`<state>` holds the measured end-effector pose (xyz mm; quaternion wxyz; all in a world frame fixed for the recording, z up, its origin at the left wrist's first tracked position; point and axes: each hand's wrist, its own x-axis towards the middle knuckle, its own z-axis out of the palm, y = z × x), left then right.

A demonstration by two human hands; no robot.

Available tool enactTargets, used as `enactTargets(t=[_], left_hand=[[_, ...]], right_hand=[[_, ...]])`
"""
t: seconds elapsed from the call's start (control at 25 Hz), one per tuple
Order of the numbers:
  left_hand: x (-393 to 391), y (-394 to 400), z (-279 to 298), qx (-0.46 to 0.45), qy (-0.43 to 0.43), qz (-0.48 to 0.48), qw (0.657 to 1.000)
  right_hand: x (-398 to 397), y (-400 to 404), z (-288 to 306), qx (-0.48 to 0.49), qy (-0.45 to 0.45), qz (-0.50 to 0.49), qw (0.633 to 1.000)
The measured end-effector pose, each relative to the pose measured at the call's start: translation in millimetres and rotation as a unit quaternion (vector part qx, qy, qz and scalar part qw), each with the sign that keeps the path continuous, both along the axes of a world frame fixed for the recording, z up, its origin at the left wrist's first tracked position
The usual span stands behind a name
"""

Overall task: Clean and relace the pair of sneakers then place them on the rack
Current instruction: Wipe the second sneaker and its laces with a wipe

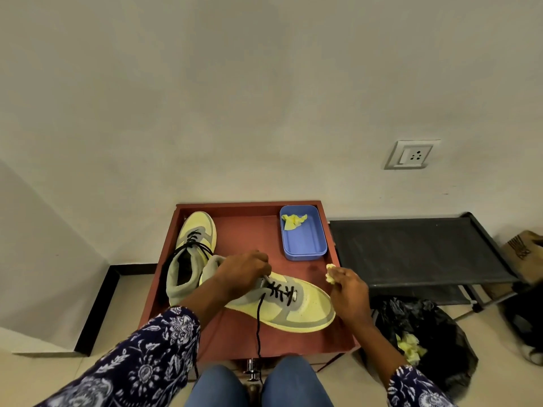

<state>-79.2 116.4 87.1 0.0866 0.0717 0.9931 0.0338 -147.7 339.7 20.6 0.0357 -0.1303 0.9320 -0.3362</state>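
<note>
Head view: left hand [245,270] pinches the near sneaker [293,306] at its laces; right hand [348,284] pinches a crumpled wipe [330,274]. Risk: the loose lace end [258,330] hangs off the table [249,342] and may snag, pulling out of its eyelets.

Left hand [245,270] pinches the black lace [258,318] over the sneaker [296,306]; right hand [349,292] holds a yellow wad [330,274].

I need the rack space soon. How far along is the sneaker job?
Both sneakers carry laces: the far sneaker looks laced. In hand: the left hand pinches the lace at the near sneaker, one end hanging loose; the right hand holds a yellow wad. Left: finishing that lace, then moving both to the black rack.
</note>
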Motion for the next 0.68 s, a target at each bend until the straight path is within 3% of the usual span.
enactTargets(t=[0.2, 0.44, 0.68], left_hand=[[-21, -7, 2, -0.025, 0.018, -0.052, 0.998], [-41, -27, -4, 0.064, 0.059, -0.111, 0.99], [-41, -37, -35, 0.074, 0.055, -0.014, 0.996]], right_hand=[[22, -4, -10, -0.015, -0.039, 0.051, 0.998], [43, -25, -30, 0.019, -0.111, 0.113, 0.987], [66, -47, -42, 0.022, -0.127, 0.135, 0.982]])
